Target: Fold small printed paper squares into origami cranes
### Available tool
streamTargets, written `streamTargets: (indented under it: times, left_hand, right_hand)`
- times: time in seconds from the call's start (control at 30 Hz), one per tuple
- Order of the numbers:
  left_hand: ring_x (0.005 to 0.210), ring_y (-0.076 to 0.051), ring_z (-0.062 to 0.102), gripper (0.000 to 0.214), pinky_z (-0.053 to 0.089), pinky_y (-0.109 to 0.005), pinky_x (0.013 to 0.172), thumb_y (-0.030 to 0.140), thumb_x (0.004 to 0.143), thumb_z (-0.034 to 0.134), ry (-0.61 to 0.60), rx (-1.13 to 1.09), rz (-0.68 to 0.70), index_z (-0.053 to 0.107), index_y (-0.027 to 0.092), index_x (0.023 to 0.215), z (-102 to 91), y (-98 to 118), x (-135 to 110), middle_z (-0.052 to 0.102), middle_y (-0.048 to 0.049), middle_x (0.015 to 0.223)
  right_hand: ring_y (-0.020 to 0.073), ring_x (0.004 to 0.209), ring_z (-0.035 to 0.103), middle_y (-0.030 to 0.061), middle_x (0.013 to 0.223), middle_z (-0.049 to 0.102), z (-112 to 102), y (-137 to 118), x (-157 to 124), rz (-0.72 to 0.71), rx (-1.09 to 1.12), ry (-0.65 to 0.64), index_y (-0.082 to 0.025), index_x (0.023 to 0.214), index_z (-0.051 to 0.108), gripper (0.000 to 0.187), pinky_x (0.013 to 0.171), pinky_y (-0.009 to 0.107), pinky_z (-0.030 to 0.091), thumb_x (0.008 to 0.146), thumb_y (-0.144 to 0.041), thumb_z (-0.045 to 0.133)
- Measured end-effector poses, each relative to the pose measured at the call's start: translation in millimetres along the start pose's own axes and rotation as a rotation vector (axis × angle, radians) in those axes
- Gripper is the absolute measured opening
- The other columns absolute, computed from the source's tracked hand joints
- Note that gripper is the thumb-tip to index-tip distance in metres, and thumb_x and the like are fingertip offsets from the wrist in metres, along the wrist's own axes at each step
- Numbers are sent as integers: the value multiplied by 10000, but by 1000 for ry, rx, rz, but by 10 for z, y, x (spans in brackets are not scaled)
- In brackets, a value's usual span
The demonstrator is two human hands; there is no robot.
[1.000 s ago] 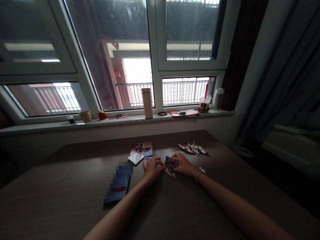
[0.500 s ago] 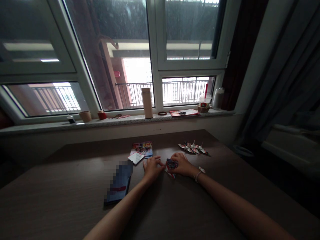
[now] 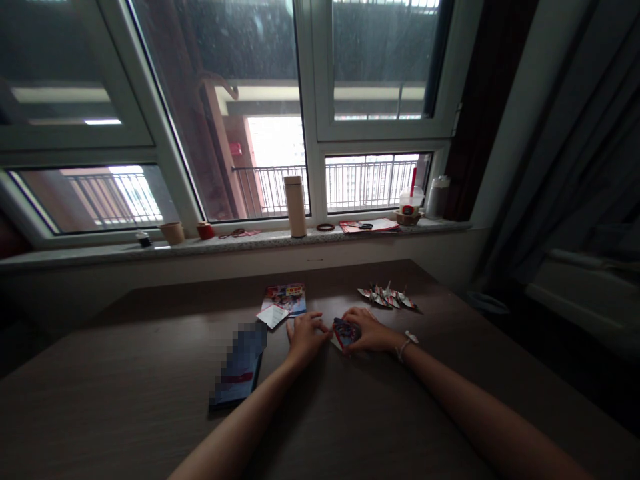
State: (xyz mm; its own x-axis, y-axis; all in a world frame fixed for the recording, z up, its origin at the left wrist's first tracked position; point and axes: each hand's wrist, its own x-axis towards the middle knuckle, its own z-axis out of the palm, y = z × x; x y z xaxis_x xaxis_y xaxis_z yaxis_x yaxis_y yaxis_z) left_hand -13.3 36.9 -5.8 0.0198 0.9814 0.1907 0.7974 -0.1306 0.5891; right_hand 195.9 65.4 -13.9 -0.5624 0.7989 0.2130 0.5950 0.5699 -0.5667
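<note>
Dark-printed, red-edged folded paper (image 3: 346,332) sat in the right grip (image 3: 371,331); left grip (image 3: 305,337), nine o'clock, unclear; uneven pressure risked skewing!

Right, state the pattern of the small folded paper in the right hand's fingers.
The folded paper shows dark, multicoloured print with some red, best in the head view.

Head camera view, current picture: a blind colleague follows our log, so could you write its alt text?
The right hand holds folded, patterned paper on a brown table, the left hand at its edge. Small folded shapes lie beyond, a dark slab lies left, and a tall bottle stands on the windowsill behind.
</note>
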Motion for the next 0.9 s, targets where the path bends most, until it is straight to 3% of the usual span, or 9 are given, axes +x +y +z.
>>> streamTargets:
  times: [0.1, 0.17, 0.33, 0.7, 0.9]
  left_hand:
    - [1269, -288, 471, 51, 130, -604, 1140, 293, 741, 707, 2, -8, 3, 745, 262, 726, -9, 6, -11, 639, -14, 1278]
    - [1270, -293, 468, 49, 124, -612, 1137, 292, 738, 707, -3, -16, 9, 748, 268, 724, -16, 18, -22, 640, -8, 1276]
    - [1293, -307, 439, 48, 96, -637, 1133, 297, 727, 711, -19, -22, 10, 746, 268, 712, -20, 41, -39, 631, -12, 1288]
    - [1325, -318, 390, 65, 17, -680, 1124, 336, 706, 726, -53, -28, 21, 744, 279, 731, -21, 37, -34, 594, -13, 1347]
    - [1326, -319, 391, 51, 11, -676, 1124, 324, 710, 723, -45, -33, 30, 742, 279, 723, -8, 13, -31, 603, -6, 1331]
  right_hand:
    - [271, 1124, 508, 66, 1131, 629, 64, 39, 13, 49, 84, 109, -239, 990, 728, 342, 1034, 419, 342, 746, -479, 724]
    - [265, 1093, 532, 73, 1057, 660, 92, 43, 33, 65, 135, 208, -219, 964, 733, 293, 1003, 406, 371, 769, -436, 717]
    - [244, 1092, 549, 69, 1025, 673, 107, -24, 84, -45, 200, 311, -230, 946, 750, 198, 982, 375, 390, 794, -349, 706]
    - [245, 1157, 528, 58, 990, 692, 142, -48, 124, -58, 263, 330, -236, 835, 754, 99, 1024, 401, 378, 788, -246, 668]
    - [242, 1160, 525, 64, 956, 692, 123, -98, 123, -44, 244, 323, -234, 811, 743, 151, 1020, 398, 380, 845, -306, 614]
